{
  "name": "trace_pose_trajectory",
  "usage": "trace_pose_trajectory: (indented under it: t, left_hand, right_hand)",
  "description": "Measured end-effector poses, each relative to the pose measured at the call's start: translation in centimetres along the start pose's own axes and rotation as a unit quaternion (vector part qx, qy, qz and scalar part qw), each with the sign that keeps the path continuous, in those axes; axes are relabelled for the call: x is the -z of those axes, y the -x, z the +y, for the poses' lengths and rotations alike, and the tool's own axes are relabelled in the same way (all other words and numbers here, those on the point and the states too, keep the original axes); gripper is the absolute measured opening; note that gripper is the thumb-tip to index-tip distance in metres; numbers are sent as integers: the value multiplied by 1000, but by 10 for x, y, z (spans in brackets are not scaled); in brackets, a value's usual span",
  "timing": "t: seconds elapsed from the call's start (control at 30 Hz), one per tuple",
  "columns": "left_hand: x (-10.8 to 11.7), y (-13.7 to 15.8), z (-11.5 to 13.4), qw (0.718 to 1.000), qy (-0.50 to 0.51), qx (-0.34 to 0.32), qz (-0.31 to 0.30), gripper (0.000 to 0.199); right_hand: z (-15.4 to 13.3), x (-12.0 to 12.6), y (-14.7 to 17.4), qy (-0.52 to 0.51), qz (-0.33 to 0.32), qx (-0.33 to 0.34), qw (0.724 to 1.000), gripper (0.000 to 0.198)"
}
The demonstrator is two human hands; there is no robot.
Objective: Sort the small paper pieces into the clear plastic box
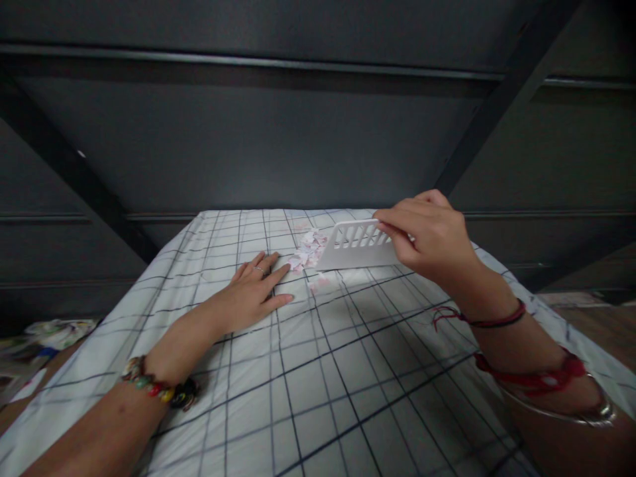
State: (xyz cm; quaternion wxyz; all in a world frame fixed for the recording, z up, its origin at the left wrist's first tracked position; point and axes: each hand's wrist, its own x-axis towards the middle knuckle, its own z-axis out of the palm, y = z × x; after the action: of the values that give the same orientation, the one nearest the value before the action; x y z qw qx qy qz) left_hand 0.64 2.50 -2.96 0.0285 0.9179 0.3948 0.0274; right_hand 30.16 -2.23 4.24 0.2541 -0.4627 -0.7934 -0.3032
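My right hand (427,232) pinches the top edge of a white plastic scraper (348,257) with a row of slanted slots. The scraper stands on its long edge on the checked cloth (342,358). Against its left end lies a small heap of torn paper scraps (308,250), white with pinkish marks. My left hand (258,288) rests palm down on the cloth, fingers spread, its index fingertip beside the heap. A few pinkish scraps (320,285) lie just in front of the scraper.
The white cloth with dark lines drapes over a table. Dark grey panels with ridges (278,139) rise directly behind its far edge. At the lower left, a bundle of patterned fabric (59,332) and other items sit beside the table.
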Motion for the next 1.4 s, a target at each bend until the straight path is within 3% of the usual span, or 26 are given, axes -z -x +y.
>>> trace_pose_trajectory:
  t: [0.17,0.3,0.5,0.87,1.4]
  left_hand:
    - [3,1,3,1000,-2,14,-16,68]
    - [5,1,6,1000,3,19,-24,68]
    - [5,0,5,1000,4,15,-18,71]
    - [4,0,4,1000,-9,8,-17,69]
    - [3,0,3,1000,-17,-2,-5,70]
  right_hand:
    - [3,1,0,15,-32,27,999,25]
    - [1,2,0,12,7,12,1000,25]
    - [-12,1,-3,-40,4,37,998,28]
    - [-5,3,-4,-27,26,99,994,28]
    - [-3,-1,-1,-16,72,115,991,27]
